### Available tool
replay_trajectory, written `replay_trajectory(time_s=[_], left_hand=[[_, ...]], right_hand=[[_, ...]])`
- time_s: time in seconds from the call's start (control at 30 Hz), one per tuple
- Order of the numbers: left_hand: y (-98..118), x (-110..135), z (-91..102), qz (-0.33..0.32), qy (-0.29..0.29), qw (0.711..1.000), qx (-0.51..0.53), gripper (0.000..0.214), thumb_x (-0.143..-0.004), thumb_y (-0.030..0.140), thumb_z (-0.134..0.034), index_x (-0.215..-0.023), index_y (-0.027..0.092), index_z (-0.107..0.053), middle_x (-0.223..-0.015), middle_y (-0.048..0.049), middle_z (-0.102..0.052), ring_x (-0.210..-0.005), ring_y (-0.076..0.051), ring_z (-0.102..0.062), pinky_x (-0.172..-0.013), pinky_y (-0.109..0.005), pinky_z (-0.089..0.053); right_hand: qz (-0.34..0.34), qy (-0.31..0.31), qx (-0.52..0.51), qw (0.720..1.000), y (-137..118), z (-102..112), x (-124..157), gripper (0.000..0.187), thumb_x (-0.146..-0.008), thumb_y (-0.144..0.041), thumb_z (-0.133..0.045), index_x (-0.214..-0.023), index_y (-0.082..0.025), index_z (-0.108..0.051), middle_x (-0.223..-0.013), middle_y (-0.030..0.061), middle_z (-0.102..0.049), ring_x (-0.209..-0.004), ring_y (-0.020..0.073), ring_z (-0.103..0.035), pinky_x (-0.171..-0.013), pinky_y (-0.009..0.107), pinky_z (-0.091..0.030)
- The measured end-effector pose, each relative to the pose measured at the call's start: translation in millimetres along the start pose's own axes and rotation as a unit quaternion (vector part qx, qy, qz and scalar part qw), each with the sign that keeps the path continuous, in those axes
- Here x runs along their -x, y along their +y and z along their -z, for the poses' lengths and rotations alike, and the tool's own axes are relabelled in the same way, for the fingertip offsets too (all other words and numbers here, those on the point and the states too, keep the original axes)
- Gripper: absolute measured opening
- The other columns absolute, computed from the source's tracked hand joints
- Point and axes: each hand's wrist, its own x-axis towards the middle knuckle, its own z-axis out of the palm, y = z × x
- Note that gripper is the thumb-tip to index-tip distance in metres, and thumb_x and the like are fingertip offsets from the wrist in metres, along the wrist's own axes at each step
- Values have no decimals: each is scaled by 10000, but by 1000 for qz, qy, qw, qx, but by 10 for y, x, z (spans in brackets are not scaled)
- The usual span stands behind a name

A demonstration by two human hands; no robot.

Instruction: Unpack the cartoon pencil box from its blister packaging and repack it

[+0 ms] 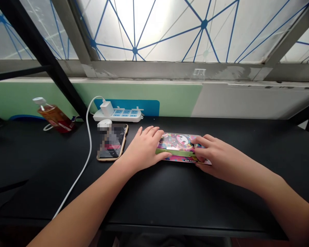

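Observation:
A flat, colourful cartoon-printed box [179, 143] lies on the black table [170, 195] in front of me. My left hand [144, 149] grips its left end, thumb along the front edge and fingers curled over the top. My right hand [216, 154] grips its right end the same way, fingers on top and thumb underneath at the front. The box's lid seems slightly raised from its pink base along the front edge.
A phone [112, 142] lies left of my left hand, with a white cable [85, 154] running to a charger in a white power strip [118, 115] by the wall. A bottle of reddish drink [54, 116] lies at the far left. A black post [48, 58] slants behind it.

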Motion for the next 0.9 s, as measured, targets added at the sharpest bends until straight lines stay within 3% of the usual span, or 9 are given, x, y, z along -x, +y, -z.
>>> replay_trajectory(time_s=[0.1, 0.2, 0.37, 0.47, 0.6, 0.67, 0.77, 0.9], left_hand=[[-42, 0, -75, 19, -27, 999, 3, 573, -901, 538, -663, -1325, 190, -500, -1399, -150, -570, -1315, -334, -491, -1106, -553, -346], [-27, -5, -103, 13, -9, 1000, 12, 713, -823, 565, -748, -1373, 199, -482, -1325, -137, -593, -1249, -321, -522, -1089, -523, -368], [149, 7, -92, 6, 70, 997, -39, 859, -757, 492, -836, -1466, 211, -442, -1333, -159, -544, -1239, -342, -477, -1138, -565, -282], [246, 20, -109, 0, 95, 992, -83, 880, -787, 503, -808, -1514, 212, -406, -1384, -193, -503, -1259, -369, -446, -1138, -594, -256], [256, 16, -92, -33, 122, 988, -89, 911, -816, 690, -679, -1537, 214, -388, -1426, -210, -477, -1318, -390, -419, -1171, -618, -188], [236, 7, -37, -26, 157, 984, -83, 865, -861, 704, -607, -1533, 203, -391, -1490, -216, -437, -1384, -397, -375, -1191, -629, -137], [221, 1, 58, -7, 173, 981, -86, 646, -944, 526, -608, -1471, 187, -450, -1493, -199, -478, -1398, -376, -402, -1200, -634, -129], [262, 21, 59, -29, 106, 989, -96, 295, -951, 293, -630, -1220, 177, -593, -1170, -129, -689, -1089, -315, -635, -1094, -554, -376]], right_hand=[[-23, -12, -52, 998, -1, -4, -12, 112, -936, -297, -551, -868, -247, -625, -1118, 96, -661, -984, 281, -615, -776, 415, -531], [-59, 7, -110, 992, 69, -20, -40, 217, -962, -450, -545, -990, -253, -633, -1167, 107, -668, -1033, 290, -634, -833, 437, -542], [-111, 60, -131, 983, 304, -79, -79, 706, -851, -659, -629, -1393, -228, -492, -1453, 159, -534, -1313, 366, -518, -1059, 517, -442], [-130, 71, -110, 983, 398, -88, -83, 873, -755, -724, -684, -1436, -221, -472, -1397, 167, -568, -1251, 389, -549, -1030, 522, -445], [-98, 130, -18, 987, 370, -55, -80, 936, -672, -744, -744, -1385, -176, -530, -1219, 180, -603, -1120, 389, -568, -1005, 539, -426], [-83, 151, 29, 985, 294, -31, -82, 934, -683, -727, -750, -1382, -153, -520, -1173, 187, -596, -1072, 385, -567, -975, 533, -433], [-81, 159, 79, 981, 124, 2, -100, 740, -790, -613, -721, -1347, -170, -519, -1136, 176, -608, -1038, 372, -576, -941, 510, -445], [-51, 111, 123, 985, -132, -15, -160, 258, -960, -293, -543, -1194, -204, -603, -1037, 117, -695, -953, 306, -635, -1061, 509, -387]])
